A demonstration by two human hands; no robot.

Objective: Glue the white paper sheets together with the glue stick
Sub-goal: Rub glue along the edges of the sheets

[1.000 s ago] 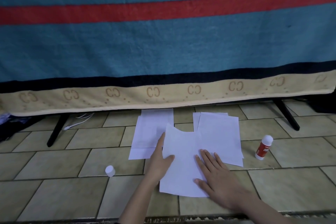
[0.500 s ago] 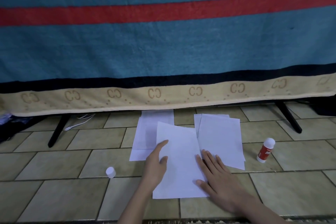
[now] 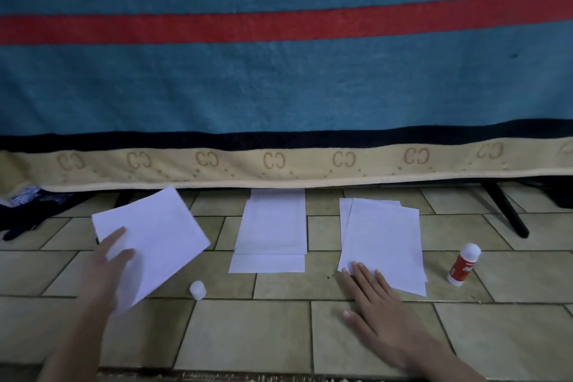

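Paper lies in three places on the beige tiled floor [image 3: 248, 335]. Our left hand [image 3: 105, 260] holds one white paper sheet [image 3: 155, 236] off to the left, turned at an angle, the thumb laid on top of it and the other fingers hidden beneath; the hand is blurred. In the middle we see a stack of white sheets [image 3: 273, 232] lying flat, square to us. To the right lies a second, slightly fanned pile of white sheets [image 3: 384, 242], and our right hand [image 3: 378, 304] rests flat on the tiles with its fingers spread and straight, the fingertips touching that pile's near left corner. A red-and-white glue stick [image 3: 463, 263] stands uncapped on the floor just right of the fanned pile, apart from both hands. Its small white round cap [image 3: 197, 290] sits on the tiles between the held sheet and the middle stack. Behind everything hangs a teal blanket with a red stripe and a beige patterned border [image 3: 279, 87].
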